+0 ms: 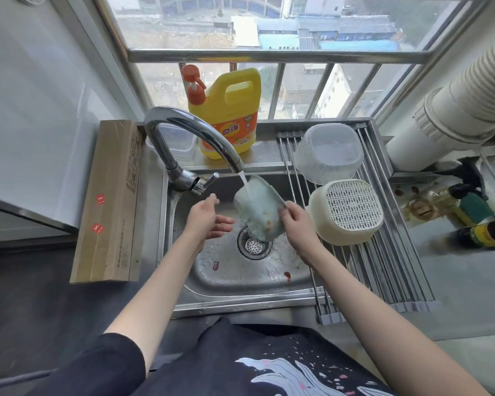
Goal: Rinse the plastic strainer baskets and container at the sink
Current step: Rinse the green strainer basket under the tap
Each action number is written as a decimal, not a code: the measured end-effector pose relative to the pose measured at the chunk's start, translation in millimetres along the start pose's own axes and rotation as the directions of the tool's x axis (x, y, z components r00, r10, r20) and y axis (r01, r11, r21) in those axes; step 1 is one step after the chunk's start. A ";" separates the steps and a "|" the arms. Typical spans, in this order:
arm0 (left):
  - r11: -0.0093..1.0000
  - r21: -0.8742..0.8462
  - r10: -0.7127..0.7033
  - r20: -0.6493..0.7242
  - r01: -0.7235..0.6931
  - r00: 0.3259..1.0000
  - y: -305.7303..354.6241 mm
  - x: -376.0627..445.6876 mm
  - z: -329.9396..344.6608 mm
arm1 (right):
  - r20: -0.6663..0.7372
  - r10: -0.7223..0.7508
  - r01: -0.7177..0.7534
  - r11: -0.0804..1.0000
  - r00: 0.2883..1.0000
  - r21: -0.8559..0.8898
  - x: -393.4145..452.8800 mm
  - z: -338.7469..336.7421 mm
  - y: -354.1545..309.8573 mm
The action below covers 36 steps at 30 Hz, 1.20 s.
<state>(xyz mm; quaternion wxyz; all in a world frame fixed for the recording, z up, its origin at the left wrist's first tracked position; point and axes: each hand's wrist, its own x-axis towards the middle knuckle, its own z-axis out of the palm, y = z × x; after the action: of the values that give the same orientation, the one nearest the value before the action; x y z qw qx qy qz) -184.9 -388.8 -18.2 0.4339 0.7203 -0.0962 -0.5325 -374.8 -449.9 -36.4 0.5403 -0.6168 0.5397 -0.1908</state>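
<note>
A pale green plastic container (259,208) with orange food specks tilts under the running tap (183,138) above the steel sink (212,270). My right hand (296,222) grips its right rim. My left hand (207,220) hovers just left of it with relaxed fingers, holding nothing. On the roll-up drying rack (383,252) to the right, a clear plastic container (327,151) and a cream strainer basket (346,211) lie upside down.
A yellow dish soap bottle (226,115) stands on the ledge behind the tap. A long cardboard box (109,201) lies left of the sink. Bottles (480,230) and a spray bottle sit on the right counter. The drain strainer (253,245) shows below the container.
</note>
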 end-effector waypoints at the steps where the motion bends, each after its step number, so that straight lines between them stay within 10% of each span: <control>1: 1.000 -0.005 0.009 -0.057 -0.010 0.998 -3.1 3.7 -5.6 | -0.003 0.075 -0.074 0.991 0.997 0.110 3.1 0.5 1.8; 6: 0.998 0.021 0.059 -0.132 -0.057 0.989 -13.1 10.1 -20.1 | 0.083 0.267 -0.261 0.750 0.960 0.608 10.7 3.8 -2.8; 11: 0.989 -0.083 0.114 -0.101 -0.122 0.988 0.0 7.9 -14.0 | 0.116 0.305 -0.300 0.674 0.945 0.675 11.8 1.1 -1.5; 15: 0.870 -0.489 0.045 0.208 0.064 0.977 25.8 -5.1 -3.4 | 0.104 0.320 -0.303 0.673 0.942 0.675 10.8 -3.7 7.2; 20: 0.814 -0.532 -0.005 0.393 0.232 0.919 47.5 -12.8 18.0 | 0.078 0.358 -0.312 0.664 0.931 0.680 7.5 -6.2 16.0; 26: 0.923 -0.356 -0.037 0.290 0.143 0.956 55.2 -4.3 37.5 | 0.094 0.337 -0.299 0.632 0.937 0.715 4.4 -9.1 16.8; 31: 0.917 0.314 0.288 -0.091 -0.246 0.953 46.2 11.8 34.7 | 0.126 0.315 -0.308 0.637 0.941 0.706 6.1 -9.4 12.0; 36: 0.775 0.520 0.370 0.086 -0.358 0.925 32.5 25.0 27.1 | 0.101 0.302 -0.291 0.690 0.948 0.662 10.6 -15.2 9.5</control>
<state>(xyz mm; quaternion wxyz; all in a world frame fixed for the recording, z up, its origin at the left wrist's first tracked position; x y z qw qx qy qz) -187.0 -437.6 -13.1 0.3153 0.7844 -0.3713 -0.3839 -388.0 -464.5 -43.2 0.7446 -0.2845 0.5314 -0.2868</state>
